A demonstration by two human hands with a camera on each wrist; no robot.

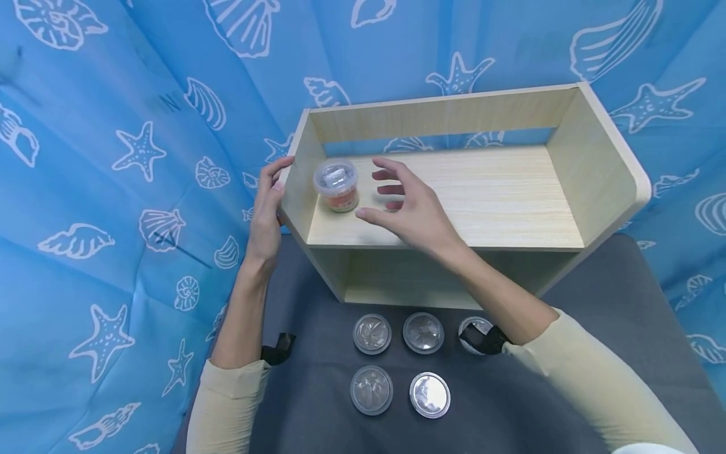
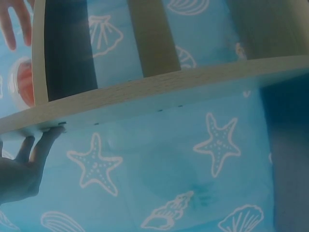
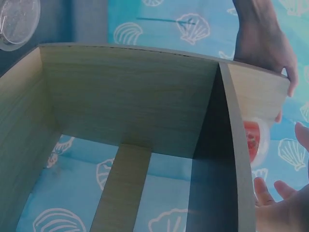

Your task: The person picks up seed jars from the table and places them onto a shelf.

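A small clear-lidded plastic tub (image 1: 336, 183) with reddish contents stands at the left end of the upper level of a pale wooden shelf (image 1: 488, 189). My right hand (image 1: 411, 205) is just to the right of the tub, thumb and fingers spread apart, with a gap between them and it. At the shelf's left side panel, my left hand (image 1: 266, 211) holds on near the edge, its fingers bent around it. The left wrist view shows fingers (image 2: 43, 145) against the panel's outer face. The right wrist view shows the tub (image 3: 253, 142) partly hidden behind the shelf board.
Several round clear-lidded tubs, such as one at the front (image 1: 430, 395) and one at the back (image 1: 423, 333), stand on the grey cloth (image 1: 317, 391) before the shelf. The right wrist strap overlaps one tub (image 1: 475, 328). A blue shell-print curtain (image 1: 142, 221) hangs behind and at the left.
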